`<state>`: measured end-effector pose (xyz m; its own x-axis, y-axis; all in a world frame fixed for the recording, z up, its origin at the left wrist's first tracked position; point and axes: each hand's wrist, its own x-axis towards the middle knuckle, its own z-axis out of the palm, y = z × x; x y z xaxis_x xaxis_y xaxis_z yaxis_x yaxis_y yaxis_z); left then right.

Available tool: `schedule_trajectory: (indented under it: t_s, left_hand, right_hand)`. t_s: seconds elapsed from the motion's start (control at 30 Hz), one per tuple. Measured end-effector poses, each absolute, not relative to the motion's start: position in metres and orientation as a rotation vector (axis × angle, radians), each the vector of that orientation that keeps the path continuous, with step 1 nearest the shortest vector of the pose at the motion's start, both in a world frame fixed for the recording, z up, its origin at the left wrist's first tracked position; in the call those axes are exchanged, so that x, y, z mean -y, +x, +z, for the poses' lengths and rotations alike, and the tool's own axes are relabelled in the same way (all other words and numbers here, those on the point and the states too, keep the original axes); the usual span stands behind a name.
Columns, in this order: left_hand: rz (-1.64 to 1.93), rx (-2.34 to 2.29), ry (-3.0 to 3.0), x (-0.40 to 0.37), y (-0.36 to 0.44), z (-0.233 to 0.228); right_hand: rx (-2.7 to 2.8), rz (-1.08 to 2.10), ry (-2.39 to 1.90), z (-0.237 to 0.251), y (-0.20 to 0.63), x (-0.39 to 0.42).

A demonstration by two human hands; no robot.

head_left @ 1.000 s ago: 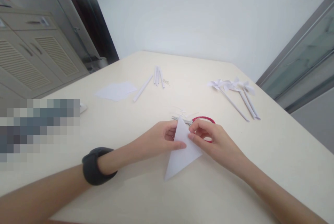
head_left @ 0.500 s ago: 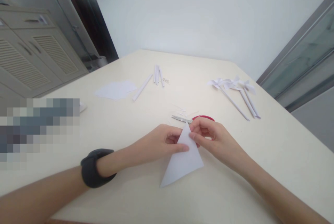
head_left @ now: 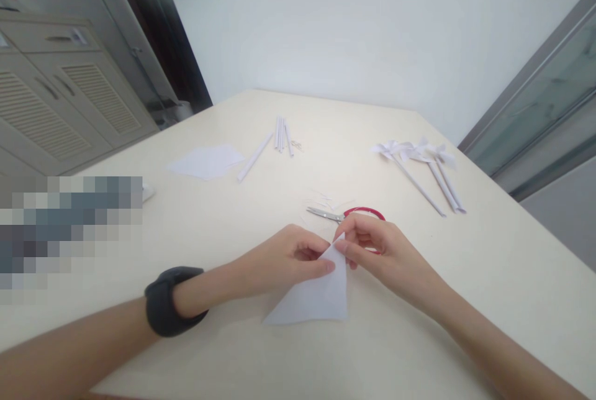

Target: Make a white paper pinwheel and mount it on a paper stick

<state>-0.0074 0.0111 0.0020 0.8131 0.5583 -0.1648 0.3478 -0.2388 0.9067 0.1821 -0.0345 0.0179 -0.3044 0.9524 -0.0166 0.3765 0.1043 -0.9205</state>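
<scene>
A white sheet of paper (head_left: 321, 300), showing a roughly triangular face, is held just above the table. My left hand (head_left: 298, 260) pinches its left edge, thumb on top and the other fingers behind. At the paper's upper tip, my right hand (head_left: 372, 243) grips between thumb and fingers. Right behind that hand lie the scissors (head_left: 367, 210) with red handles, their blades pointing left and the handles partly hidden by the hand. Thin paper scraps (head_left: 328, 201) are scattered beyond the blades.
On the table (head_left: 223, 356) lie a stack of white paper (head_left: 205, 161), several rolled paper sticks (head_left: 279, 134), and small wire-like pieces (head_left: 297, 145). Paper pinwheels (head_left: 410, 151) on sticks rest at the right. A pixelated patch covers the left side.
The paper has turned clockwise in my hands. Its lower edge has swung left and its tip has shifted right. Both hands keep their grip.
</scene>
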Motion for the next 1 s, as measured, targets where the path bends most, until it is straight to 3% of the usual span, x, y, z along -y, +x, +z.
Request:
schedule_trajectory:
  t_s: [0.77, 1.0]
  left_hand:
    - [0.273, -0.674, 1.928, -0.007, -0.005, 0.003]
    - [0.344, -0.74, 1.923, -0.009, -0.005, 0.01]
  right_hand:
    - [1.81, 1.178, -1.359, 0.018, 0.18, 0.035]
    - [1.588, 1.149, -1.36, 0.019, 0.185, 0.035]
